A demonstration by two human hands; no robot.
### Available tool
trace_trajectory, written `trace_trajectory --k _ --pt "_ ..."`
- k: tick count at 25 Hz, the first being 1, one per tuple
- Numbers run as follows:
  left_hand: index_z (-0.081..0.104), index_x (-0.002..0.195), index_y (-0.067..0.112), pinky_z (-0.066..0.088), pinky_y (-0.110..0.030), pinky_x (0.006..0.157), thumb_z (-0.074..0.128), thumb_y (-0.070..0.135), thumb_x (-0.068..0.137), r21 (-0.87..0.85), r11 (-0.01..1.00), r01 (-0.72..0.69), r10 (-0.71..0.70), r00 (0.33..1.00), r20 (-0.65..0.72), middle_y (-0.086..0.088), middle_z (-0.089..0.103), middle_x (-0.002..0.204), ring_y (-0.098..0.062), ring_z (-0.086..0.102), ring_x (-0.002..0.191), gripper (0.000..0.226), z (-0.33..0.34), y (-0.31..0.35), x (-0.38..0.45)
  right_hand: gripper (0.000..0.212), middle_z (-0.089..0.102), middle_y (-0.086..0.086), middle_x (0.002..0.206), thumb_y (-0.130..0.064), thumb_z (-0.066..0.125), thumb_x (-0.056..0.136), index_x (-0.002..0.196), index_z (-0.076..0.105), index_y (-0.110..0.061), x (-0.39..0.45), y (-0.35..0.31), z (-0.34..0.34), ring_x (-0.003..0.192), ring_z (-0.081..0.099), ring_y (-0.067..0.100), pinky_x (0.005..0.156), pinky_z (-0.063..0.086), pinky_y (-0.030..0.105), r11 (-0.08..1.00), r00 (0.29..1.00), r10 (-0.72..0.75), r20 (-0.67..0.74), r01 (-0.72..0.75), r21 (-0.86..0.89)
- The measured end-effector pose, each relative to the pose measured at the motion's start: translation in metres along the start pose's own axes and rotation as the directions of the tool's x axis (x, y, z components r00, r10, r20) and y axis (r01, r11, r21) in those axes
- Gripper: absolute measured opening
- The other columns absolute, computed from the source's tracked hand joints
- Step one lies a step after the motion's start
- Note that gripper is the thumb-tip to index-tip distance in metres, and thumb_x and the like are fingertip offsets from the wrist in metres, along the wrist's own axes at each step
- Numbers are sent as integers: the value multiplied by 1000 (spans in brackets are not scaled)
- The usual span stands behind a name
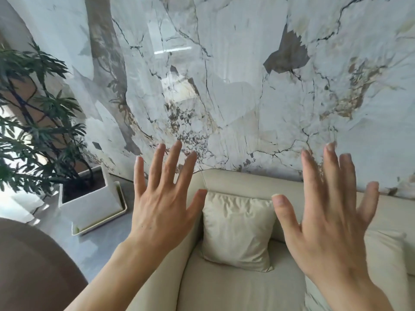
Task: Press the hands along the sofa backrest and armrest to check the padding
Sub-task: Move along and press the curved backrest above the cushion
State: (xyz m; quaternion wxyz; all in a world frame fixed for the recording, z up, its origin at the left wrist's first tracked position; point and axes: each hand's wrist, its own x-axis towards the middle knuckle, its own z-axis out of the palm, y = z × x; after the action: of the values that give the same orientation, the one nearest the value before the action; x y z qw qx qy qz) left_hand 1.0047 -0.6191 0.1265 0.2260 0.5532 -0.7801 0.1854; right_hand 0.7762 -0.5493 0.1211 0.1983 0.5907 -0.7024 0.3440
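Both hands are up, palms down and fingers spread wide, holding nothing: the left hand (160, 207) over the armrest (195, 221) at the sofa's left end, the right hand (330, 223) nearer the backrest (251, 182) along the far wall. Neither seems to touch yet. Best to land flat, lean in with the heel of the palm, then slide sideways, clear of the cushion (238, 230).

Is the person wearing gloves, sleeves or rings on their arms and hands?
No. The left hand and right hand are bare, with no gloves, rings or watch. Both forearms show no sleeves. The fingers are long and slim, with short, plain nails.
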Motion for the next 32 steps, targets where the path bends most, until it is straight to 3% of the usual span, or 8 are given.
trace_trajectory --k 7,14,19,21,25,32 --pt "35 149 22 0 -56 120 39 52 91 -69 993 -92 92 996 2 -7 26 161 -30 14 150 65 118 -46 82 73 21 11 161 -62 22 94 152 27 -19 43 -6 100 149 13 28 114 4 59 985 990 98 102 -82 -151" --pt "43 146 15 11 -61 119 39 49 91 -234 944 -233 263 959 107 -14 34 157 -34 26 147 65 300 -93 146 72 19 5 162 -61 30 91 151 29 -21 63 -24 255 150 13 25 115 6 57 926 949 267 166 -205 -317" --pt "46 144 14 16 -60 116 39 49 90 -251 953 -172 224 955 193 -15 38 155 -36 31 144 65 433 -99 146 73 24 8 161 -65 17 93 150 30 -20 62 15 381 148 17 27 114 8 56 926 926 260 276 -157 -344" --pt "44 145 14 14 -59 117 38 50 91 -245 954 -170 224 952 209 -15 36 156 -35 28 145 65 477 -101 140 73 26 9 160 -64 22 93 149 32 -19 49 27 425 148 18 28 113 9 57 928 917 263 300 -155 -338" --pt "42 146 15 9 -57 119 35 52 93 -233 958 -166 229 933 278 -15 34 157 -35 24 146 66 545 -96 130 72 26 8 160 -59 34 90 149 34 -18 14 46 495 148 20 27 115 10 58 939 908 246 340 -135 -318" --pt "40 148 14 19 -63 116 28 58 93 -181 956 -230 284 879 382 -15 35 157 -36 31 145 72 628 -82 128 71 23 7 161 -58 31 91 152 30 -20 -5 88 595 149 18 28 116 15 60 929 873 279 400 -139 -344"
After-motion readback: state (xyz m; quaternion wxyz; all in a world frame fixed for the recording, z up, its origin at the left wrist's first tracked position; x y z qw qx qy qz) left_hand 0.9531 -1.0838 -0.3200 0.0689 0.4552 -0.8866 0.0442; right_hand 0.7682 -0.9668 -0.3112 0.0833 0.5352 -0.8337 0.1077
